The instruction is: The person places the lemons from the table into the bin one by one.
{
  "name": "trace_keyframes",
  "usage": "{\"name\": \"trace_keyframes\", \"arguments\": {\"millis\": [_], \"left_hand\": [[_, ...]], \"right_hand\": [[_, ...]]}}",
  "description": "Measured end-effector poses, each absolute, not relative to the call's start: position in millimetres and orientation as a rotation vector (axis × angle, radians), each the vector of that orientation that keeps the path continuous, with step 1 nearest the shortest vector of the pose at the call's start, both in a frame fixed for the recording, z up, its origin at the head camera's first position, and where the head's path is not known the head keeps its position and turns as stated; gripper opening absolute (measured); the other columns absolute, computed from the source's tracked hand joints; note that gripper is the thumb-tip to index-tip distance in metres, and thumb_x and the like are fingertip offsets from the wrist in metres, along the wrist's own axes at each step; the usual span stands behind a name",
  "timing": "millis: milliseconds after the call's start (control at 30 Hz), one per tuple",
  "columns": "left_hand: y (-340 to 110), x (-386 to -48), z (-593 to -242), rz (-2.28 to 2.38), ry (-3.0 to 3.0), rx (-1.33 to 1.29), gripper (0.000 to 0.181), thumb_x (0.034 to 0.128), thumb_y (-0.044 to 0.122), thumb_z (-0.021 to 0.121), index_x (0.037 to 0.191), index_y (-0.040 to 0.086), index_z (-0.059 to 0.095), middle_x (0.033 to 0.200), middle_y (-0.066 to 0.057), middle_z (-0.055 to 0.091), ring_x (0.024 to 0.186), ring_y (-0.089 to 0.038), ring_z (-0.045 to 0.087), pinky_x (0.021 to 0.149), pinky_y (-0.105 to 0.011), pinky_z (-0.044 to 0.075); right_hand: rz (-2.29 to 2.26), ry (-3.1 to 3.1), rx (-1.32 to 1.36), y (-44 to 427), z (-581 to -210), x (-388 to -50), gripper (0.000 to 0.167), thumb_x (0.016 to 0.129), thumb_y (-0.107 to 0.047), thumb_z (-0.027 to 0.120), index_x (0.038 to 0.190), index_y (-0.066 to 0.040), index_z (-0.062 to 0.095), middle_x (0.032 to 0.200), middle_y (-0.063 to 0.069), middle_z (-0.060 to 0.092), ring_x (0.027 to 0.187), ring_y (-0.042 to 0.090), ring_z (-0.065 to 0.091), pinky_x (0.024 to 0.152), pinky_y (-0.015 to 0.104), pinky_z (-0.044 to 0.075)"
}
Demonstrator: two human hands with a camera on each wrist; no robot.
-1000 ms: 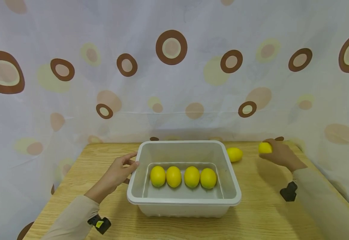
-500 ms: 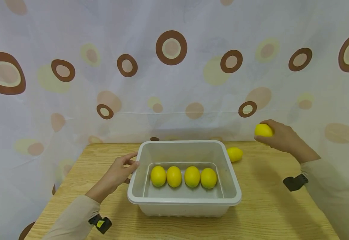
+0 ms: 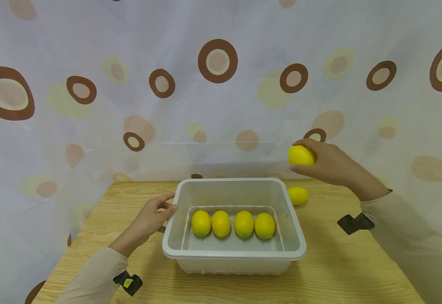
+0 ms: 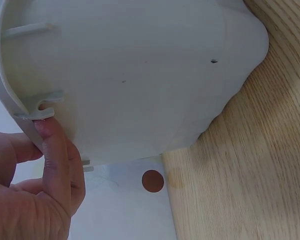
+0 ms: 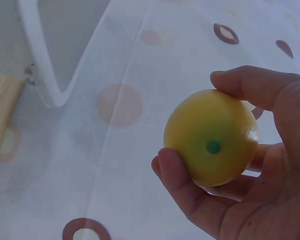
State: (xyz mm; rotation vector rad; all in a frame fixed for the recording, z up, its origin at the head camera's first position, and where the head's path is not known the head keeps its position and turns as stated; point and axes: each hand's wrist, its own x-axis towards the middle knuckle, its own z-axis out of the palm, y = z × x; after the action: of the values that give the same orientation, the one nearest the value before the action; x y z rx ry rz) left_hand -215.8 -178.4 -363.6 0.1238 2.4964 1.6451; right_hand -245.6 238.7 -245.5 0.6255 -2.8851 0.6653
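Note:
My right hand [image 3: 331,164] holds a yellow lemon [image 3: 301,156] in the air, above and behind the bin's right rear corner. In the right wrist view, thumb and fingers curl round this lemon [image 5: 212,137], its green stem end facing the camera. A white plastic bin [image 3: 234,254] stands on the table with several lemons [image 3: 221,224] in a row on its floor. At the bin's left side my left hand [image 3: 149,219] grips the rim. The left wrist view shows its fingers [image 4: 57,165] tucked under that rim, against the outer wall [image 4: 140,90].
Another lemon [image 3: 297,196] lies on the wooden table [image 3: 331,261], just outside the bin's right wall. Behind the table hangs a pale curtain [image 3: 221,114] with brown rings and coloured spots.
My right hand has lifted the lemon off the right side of the table, then carried it left towards the bin. The left hand and the bin have stayed in place.

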Motion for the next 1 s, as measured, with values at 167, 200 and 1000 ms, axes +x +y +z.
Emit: {"name": "trace_keyframes", "arguments": {"millis": [167, 200, 1000], "left_hand": [[-178, -215, -363, 1.643, 2.492, 0.13, 0.051, 0.0996, 0.015, 0.053, 0.147, 0.004, 0.037, 0.114, -0.021, 0.055, 0.081, -0.019, 0.06, 0.059, -0.04, 0.06], [-178, -215, -363, 1.643, 2.492, 0.13, 0.051, 0.0996, 0.015, 0.053, 0.147, 0.004, 0.037, 0.114, -0.021, 0.055, 0.081, -0.019, 0.06, 0.059, -0.04, 0.06], [-177, -214, -361, 1.638, 2.498, 0.108, 0.052, 0.0995, 0.015, 0.053, 0.147, 0.005, 0.036, 0.114, -0.021, 0.054, 0.079, -0.019, 0.059, 0.059, -0.039, 0.059]], "right_hand": [[0.651, -2.859, 0.758, 213, -235, -243, 0.056, 0.088, -0.034, 0.068, 0.134, -0.008, 0.048, 0.1, 0.009, 0.062, 0.078, 0.021, 0.056, 0.07, 0.033, 0.048], [0.647, -2.858, 0.784, 207, -234, -242, 0.056, 0.088, -0.033, 0.068, 0.134, -0.009, 0.048, 0.1, 0.008, 0.062, 0.078, 0.02, 0.056, 0.07, 0.033, 0.048], [0.424, -3.029, 1.251, 117, -302, -275, 0.05, 0.08, -0.025, 0.074, 0.126, -0.013, 0.058, 0.107, 0.0, 0.062, 0.089, 0.019, 0.054, 0.077, 0.033, 0.047]]}}
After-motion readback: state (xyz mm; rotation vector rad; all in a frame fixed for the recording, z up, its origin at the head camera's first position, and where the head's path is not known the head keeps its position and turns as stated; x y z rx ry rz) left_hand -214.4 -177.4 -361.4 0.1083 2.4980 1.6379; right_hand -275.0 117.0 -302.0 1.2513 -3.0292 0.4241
